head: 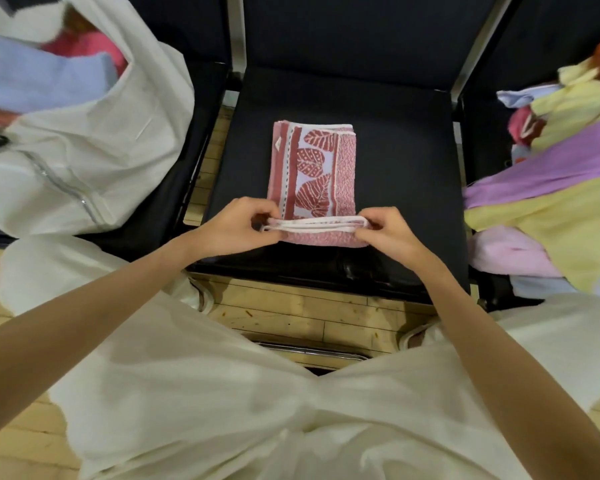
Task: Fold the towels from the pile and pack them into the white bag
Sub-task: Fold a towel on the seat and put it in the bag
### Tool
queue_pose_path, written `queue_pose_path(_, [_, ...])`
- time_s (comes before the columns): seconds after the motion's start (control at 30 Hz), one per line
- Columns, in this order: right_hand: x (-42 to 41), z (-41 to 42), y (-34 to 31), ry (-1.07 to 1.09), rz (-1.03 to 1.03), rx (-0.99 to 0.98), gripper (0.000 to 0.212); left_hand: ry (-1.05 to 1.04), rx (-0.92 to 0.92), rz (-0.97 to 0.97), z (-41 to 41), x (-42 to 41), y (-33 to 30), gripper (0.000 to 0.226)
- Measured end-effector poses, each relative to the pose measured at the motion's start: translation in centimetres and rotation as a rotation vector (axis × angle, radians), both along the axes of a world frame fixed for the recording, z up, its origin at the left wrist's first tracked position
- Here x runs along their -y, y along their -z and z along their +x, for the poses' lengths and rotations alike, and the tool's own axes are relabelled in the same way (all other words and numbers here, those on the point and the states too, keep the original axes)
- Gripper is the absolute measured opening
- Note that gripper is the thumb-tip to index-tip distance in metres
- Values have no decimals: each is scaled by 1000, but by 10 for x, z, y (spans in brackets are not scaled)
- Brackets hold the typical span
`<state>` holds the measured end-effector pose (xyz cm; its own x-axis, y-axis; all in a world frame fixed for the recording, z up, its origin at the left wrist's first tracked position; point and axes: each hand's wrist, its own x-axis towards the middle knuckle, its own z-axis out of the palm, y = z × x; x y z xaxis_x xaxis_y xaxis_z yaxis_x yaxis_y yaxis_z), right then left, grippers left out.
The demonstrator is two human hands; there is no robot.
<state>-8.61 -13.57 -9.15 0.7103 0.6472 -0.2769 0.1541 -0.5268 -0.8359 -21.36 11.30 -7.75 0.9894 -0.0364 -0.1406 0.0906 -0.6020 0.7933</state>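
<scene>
A red-and-white towel (314,171) with a leaf pattern lies folded on the black chair seat (402,174) in front of me. My left hand (238,225) pinches the near left corner of the towel, and my right hand (390,230) pinches the near right corner. The near edge is lifted slightly, showing stacked white hems. The white bag (94,140) stands open on the chair to the left, with blue and pink towels inside. The pile of towels (555,188) in yellow, purple and pink lies on the chair to the right.
Chair backs with metal frames (238,39) rise behind the seats. Wooden floor (309,317) shows between the seat and my lap, which is covered in white cloth (257,410). The bag has a zip (66,188) along its side.
</scene>
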Motion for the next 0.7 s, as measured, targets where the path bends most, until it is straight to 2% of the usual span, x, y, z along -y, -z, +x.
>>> queue_pose_path(0.13, [-5, 8, 3, 194, 130, -87, 17, -234, 54, -77, 18, 8, 1, 9])
queue_pose_path(0.37, [-34, 23, 34, 379, 89, 110, 33, -540, 113, 94, 55, 16, 27, 22])
queue_pose_path(0.5, [-49, 27, 47, 389, -134, 270, 29, -543, 111, 385, 66, 18, 50, 32])
queue_pose_path(0.6, [-57, 29, 52, 358, -401, 392, 34, -486, 69, 613, 73, 20, 60, 35])
queue_pose_path(0.7, [-64, 28, 57, 308, -556, 478, 38, -454, -8, 759, 78, 21, 66, 35])
